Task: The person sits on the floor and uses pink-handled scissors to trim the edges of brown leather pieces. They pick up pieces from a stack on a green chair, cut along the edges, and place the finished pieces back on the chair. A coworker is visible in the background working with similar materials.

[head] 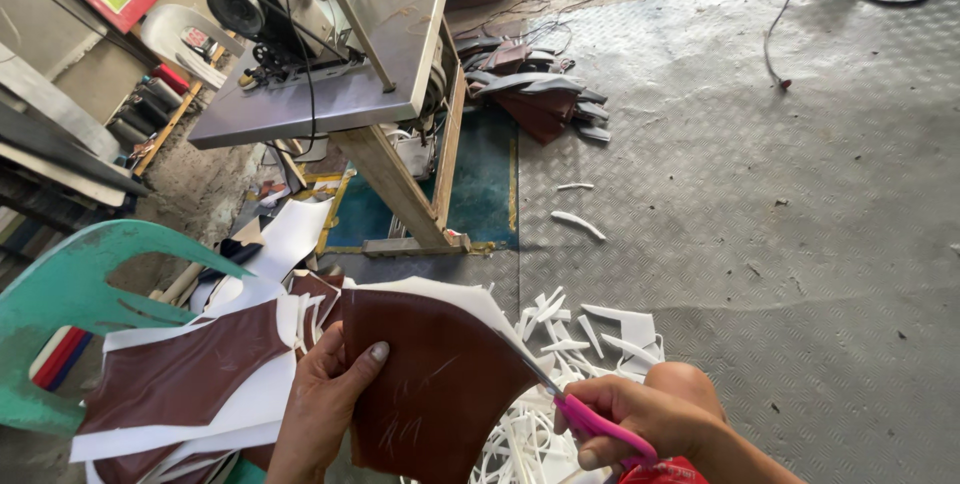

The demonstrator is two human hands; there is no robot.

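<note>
My left hand (325,396) grips a brown leather-like piece (430,384) backed with white foam, thumb on its brown face. My right hand (650,414) holds pink-handled scissors (595,422), whose blades meet the piece's right edge along the white foam border. Below the scissors lies a heap of white foam trimmings (560,354) on the floor. To the left of my left hand sits a stack of more brown and white pieces (190,384).
A teal plastic chair (70,294) stands at the left. A sewing machine table (330,84) with wooden legs is ahead, with a pile of dark cut pieces (535,94) beyond it. Grey checker-plate floor (760,204) spreads to the right, with cables at the far end.
</note>
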